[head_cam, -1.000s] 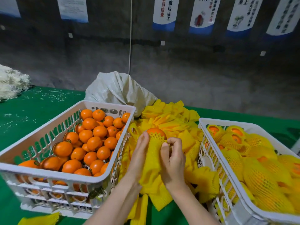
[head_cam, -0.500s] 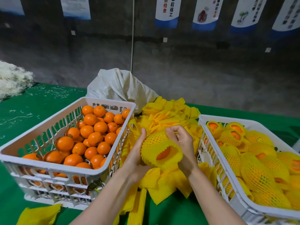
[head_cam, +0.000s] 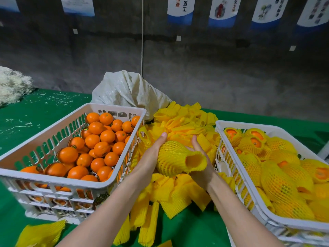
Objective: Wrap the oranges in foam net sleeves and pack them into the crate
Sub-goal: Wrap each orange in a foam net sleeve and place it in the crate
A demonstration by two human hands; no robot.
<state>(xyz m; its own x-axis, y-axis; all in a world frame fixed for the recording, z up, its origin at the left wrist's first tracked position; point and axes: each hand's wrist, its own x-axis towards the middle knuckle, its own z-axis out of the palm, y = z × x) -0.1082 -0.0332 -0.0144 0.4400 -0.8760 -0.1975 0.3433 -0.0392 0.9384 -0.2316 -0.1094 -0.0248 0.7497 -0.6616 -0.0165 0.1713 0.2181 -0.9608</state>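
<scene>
Between the two crates I hold an orange fully covered by a yellow foam net sleeve, its open end flaring toward me. My left hand cups its left side and my right hand supports it from the right and below. The white crate on the left holds several bare oranges. The white crate on the right holds several sleeved oranges. A heap of empty yellow sleeves lies between the crates, under my hands.
A white woven sack stands behind the sleeve heap. The table has a green cloth with white shreds, and a pale fibre pile sits at far left. One loose sleeve lies at the near left. A grey wall is behind.
The sleeve went from partly pulled over the orange to covering it completely. My hands turned it so its open end faces me and shifted it slightly right; my right hand dropped beneath it.
</scene>
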